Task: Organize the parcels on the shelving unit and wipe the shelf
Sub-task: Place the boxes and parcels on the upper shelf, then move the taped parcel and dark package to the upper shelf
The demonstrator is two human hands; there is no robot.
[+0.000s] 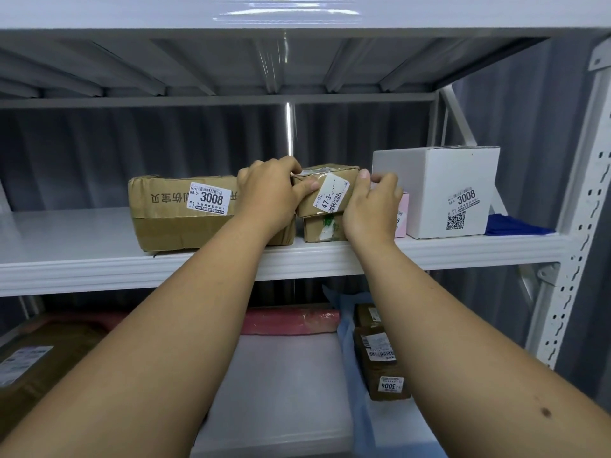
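Observation:
On the white middle shelf (82, 259), both hands grip a small brown box (325, 190) with a white label, stacked on another small brown box (319, 229). My left hand (269, 193) clasps its left end, thumb across the front. My right hand (372, 206) holds its right side. A large brown parcel (175, 223) labelled 3008 lies to the left, touching my left wrist. A pink box (401, 216) peeks out behind my right hand. A white box (453, 193) labelled 3008 stands further right, with a blue cloth (515, 224) beside it.
The shelf below holds a brown parcel (36, 365) at left, a pink padded mailer (291, 320), a light blue bag (355, 368) and a stack of brown boxes (383, 365) labelled 3004. A white perforated upright (572, 252) frames the right side. An upper shelf (231, 31) hangs overhead.

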